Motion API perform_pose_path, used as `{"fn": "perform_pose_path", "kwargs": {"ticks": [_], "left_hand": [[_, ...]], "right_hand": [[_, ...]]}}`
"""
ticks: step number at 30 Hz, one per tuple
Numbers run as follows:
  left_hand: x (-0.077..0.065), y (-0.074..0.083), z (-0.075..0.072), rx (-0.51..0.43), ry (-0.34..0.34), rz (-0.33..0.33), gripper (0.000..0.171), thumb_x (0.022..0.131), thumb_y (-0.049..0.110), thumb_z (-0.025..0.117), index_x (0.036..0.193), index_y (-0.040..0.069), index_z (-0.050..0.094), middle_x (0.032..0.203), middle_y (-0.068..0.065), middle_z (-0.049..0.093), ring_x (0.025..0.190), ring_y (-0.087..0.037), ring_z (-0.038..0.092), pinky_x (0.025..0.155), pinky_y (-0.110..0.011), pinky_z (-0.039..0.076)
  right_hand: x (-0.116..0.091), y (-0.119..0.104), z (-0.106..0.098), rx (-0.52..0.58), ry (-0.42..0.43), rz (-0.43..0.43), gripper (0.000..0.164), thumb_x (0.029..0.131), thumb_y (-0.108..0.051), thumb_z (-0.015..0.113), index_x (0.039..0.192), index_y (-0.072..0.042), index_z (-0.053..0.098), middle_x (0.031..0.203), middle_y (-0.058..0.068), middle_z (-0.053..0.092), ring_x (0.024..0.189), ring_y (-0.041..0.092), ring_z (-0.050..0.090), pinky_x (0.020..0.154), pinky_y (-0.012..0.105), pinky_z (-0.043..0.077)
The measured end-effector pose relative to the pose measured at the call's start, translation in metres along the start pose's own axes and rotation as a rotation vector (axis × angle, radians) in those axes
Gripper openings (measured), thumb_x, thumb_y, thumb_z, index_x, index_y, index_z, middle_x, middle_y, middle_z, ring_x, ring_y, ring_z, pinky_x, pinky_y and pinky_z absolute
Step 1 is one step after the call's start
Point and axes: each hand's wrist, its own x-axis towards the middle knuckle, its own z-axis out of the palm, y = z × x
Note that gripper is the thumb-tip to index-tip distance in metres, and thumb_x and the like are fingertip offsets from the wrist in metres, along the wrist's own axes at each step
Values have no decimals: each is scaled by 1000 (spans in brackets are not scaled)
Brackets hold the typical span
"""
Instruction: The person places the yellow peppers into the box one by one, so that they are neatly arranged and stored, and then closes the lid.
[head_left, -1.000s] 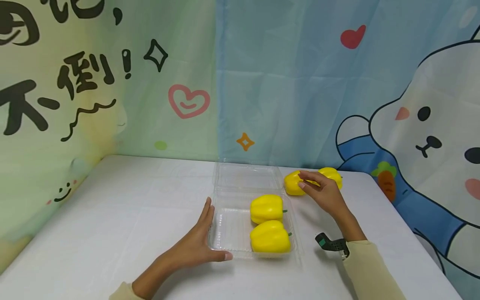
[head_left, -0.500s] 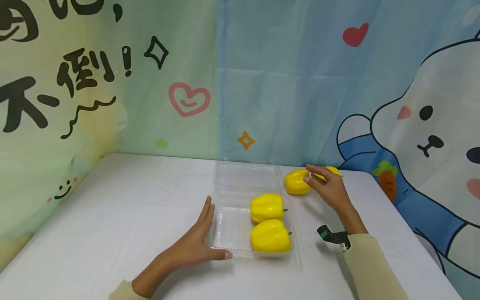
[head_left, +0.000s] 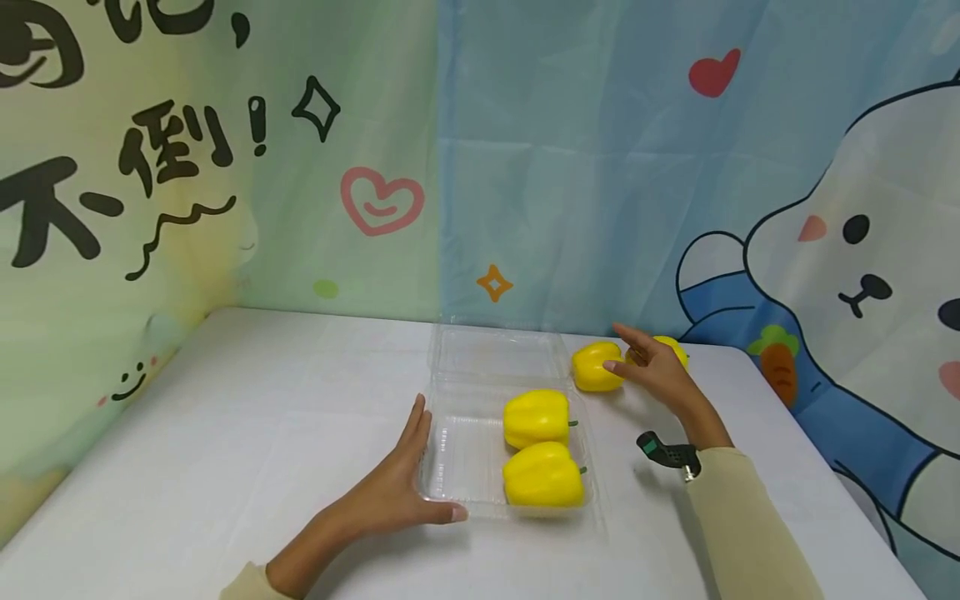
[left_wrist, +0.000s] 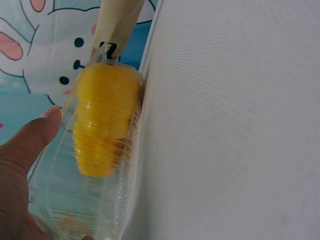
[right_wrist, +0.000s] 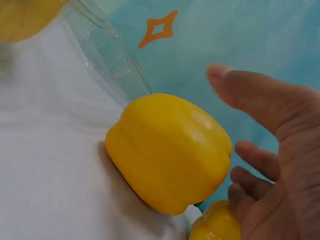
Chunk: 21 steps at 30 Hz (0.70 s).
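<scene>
A clear plastic clamshell box (head_left: 465, 462) lies with its lid (head_left: 495, 354) folded back. Two yellow bell peppers, a rear one (head_left: 536, 418) and a front one (head_left: 543, 475), sit in its right half, stems to the right. My left hand (head_left: 386, 496) is at the box's left side and front corner, fingers and thumb straight and spread. Behind the box, on its right, are a third bell pepper (right_wrist: 170, 150) and a fourth, farther right (head_left: 672, 350), partly hidden by my right hand (head_left: 663, 379). That hand holds nothing; its thumb and fingers are parted beside the third pepper.
A white-covered table (head_left: 247, 450) carries everything. A printed curtain (head_left: 555, 183) hangs directly behind its back edge. A black wrist device (head_left: 667, 452) juts out from the right sleeve (head_left: 750, 517).
My right hand has shifted slightly right, off the third pepper, and its thumb and fingers have spread apart. My left hand and the box have stayed in place.
</scene>
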Motion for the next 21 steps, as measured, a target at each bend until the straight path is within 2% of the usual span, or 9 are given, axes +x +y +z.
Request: {"fn": "perform_pose_path", "kwargs": {"ticks": [4,12,13,18,21], "left_hand": [[-1,1,0,4,-3,0,132,67,51,86,156,12,-4,157,14,-21,145,-15,-1,115,-47,15],[0,-1,-2,3,6,9,133,66,52,86,156,13,-4,156,16,-21,145,-15,-1,115,-47,15],[0,-1,-2,2,3,11,133,66,53,86,156,13,-4,156,16,-22,145,-15,-1,115,-47,15],[1,-2,-1,-3,-1,17,134,66,54,85,156,12,-4,156,16,-22,145,-14,-1,115,-46,15],[1,-2,0,-10,-1,16,134,66,53,86,156,12,-4,156,16,-21,145,-14,-1,115,-46,16]], "right_hand": [[1,0,1,-20,-66,16,87,88,-32,74,156,-13,22,159,20,14,143,40,16,113,53,18],[9,0,4,-69,-139,56,97,85,-33,76,157,-15,15,159,23,9,141,47,14,111,59,17],[9,1,4,-79,-141,60,96,85,-33,76,157,-15,15,158,24,11,140,47,18,111,60,19],[10,1,7,-156,-177,53,92,86,-29,73,157,-14,18,158,24,14,140,48,17,108,67,16],[10,1,9,-186,-172,39,87,87,-27,72,156,-12,22,158,23,16,140,45,19,109,65,16]]}}
